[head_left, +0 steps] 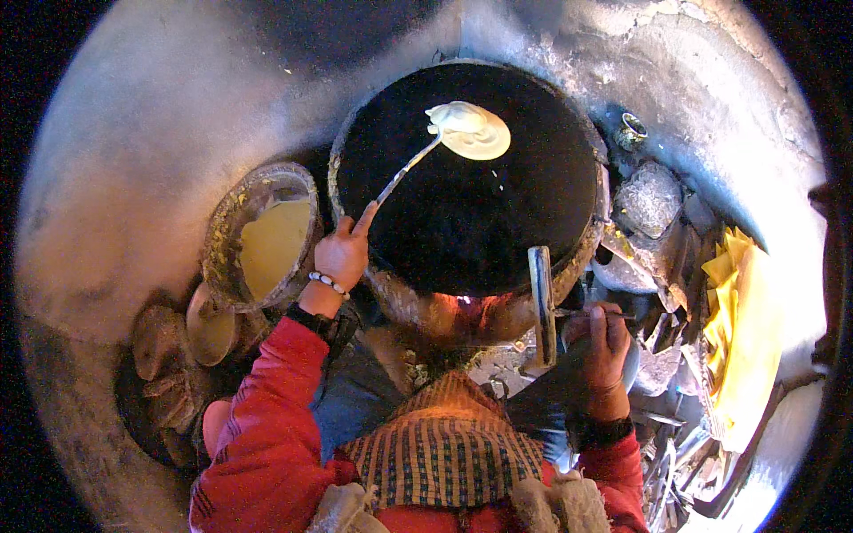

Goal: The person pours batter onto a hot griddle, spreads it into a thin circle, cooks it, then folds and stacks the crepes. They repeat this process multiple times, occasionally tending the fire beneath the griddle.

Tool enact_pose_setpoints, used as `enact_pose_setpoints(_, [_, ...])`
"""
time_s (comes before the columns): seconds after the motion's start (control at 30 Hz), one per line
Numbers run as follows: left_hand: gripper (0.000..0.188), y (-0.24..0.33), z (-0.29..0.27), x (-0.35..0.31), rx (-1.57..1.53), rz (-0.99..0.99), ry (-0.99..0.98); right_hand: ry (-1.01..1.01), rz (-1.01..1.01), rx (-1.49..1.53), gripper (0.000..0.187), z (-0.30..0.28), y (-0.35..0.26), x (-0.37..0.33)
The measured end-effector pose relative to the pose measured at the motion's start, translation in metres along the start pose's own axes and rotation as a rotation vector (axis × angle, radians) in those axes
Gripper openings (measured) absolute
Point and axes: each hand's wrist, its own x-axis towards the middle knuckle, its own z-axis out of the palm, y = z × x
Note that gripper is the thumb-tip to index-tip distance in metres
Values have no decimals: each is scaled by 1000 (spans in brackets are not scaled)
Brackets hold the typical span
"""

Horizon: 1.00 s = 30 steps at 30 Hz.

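Note:
My left hand (342, 256) is closed round the handle of a ladle (404, 173), its index finger stretched along it. The ladle's head lies over the far part of a round black griddle (471, 222), where pale batter (480, 135) forms a small thick pool and hides the bowl. My right hand (602, 355) grips the thin handle of a wooden batter spreader (543, 306). The spreader's straight wooden bar is held at the griddle's near right edge. A bucket (213, 240) of yellowish batter (275, 249) stands left of the griddle.
Fire glow (465, 302) shows under the griddle's near edge. At the right are a small cup (631, 131), a crumpled clear plastic bag (649, 200), yellow sheets (742, 329) and sticks (684, 471). A brown oval object (211, 327) leans near the bucket. A smoke-stained wall (169, 107) curves behind.

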Motion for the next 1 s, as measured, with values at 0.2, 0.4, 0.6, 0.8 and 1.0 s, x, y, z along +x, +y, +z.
enact_pose_setpoints(0.2, [70, -2, 12, -23, 41, -4, -70, -88, -221, -123, 11, 6, -13, 20])
enact_pose_setpoints(0.4, [53, -14, 6, -28, -100, -11, -17, -234, -788, -795, 11, 16, -44, 87])
enact_pose_setpoints(0.6, [43, -12, -40, -60, -1227, -470, -54, -372, -686, -754, 9, 66, -39, 163])
enact_pose_setpoints(0.8, [46, -68, -73, -128, -1384, -1086, -13, -398, -316, -79, 18, 158, 2, 250])
enact_pose_setpoints(1.0, [45, -136, -50, -187, -1263, -1298, -15, -495, -108, 174, 22, 228, 47, 324])
